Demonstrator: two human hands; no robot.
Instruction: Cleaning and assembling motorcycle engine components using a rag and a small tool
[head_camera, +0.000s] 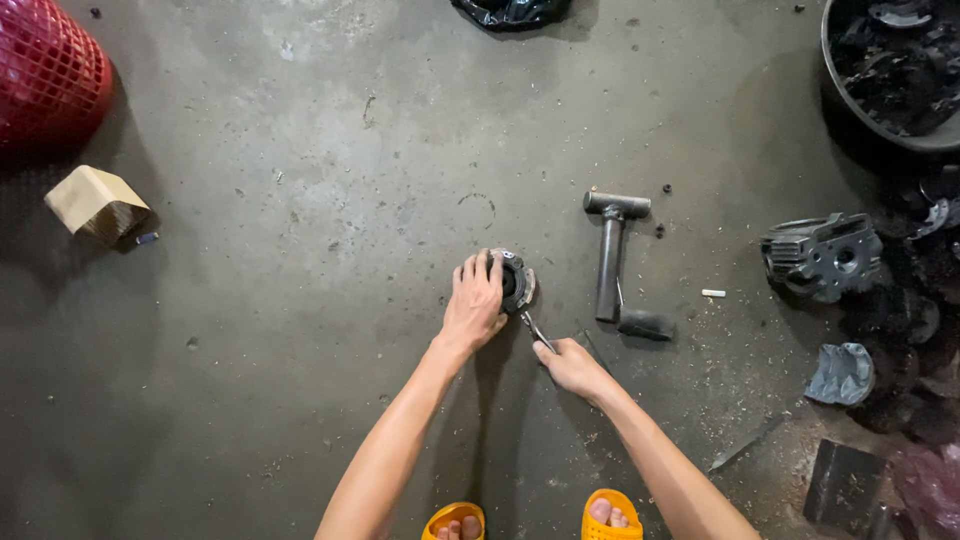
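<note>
Round metal part (515, 282) on concrete floor (300, 350), under both hands.
Left hand (473, 305) clamped over part; right hand (568, 365) gripping thin tool (535, 330); tan cardboard box (97, 204) far left, beside red mesh basket (45, 75).

Bare forearms, no sleeves; yellow open-toed sandals (530, 520).

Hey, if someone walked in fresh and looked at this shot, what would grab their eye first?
Probably the two bare arms meeting at mid-frame: the left hand presses down on a round dark metal part on the concrete floor, while the right hand holds a slim tool against it. Next, the metal hammer lying just right of them, and the red mesh basket in the top-left corner.
</note>
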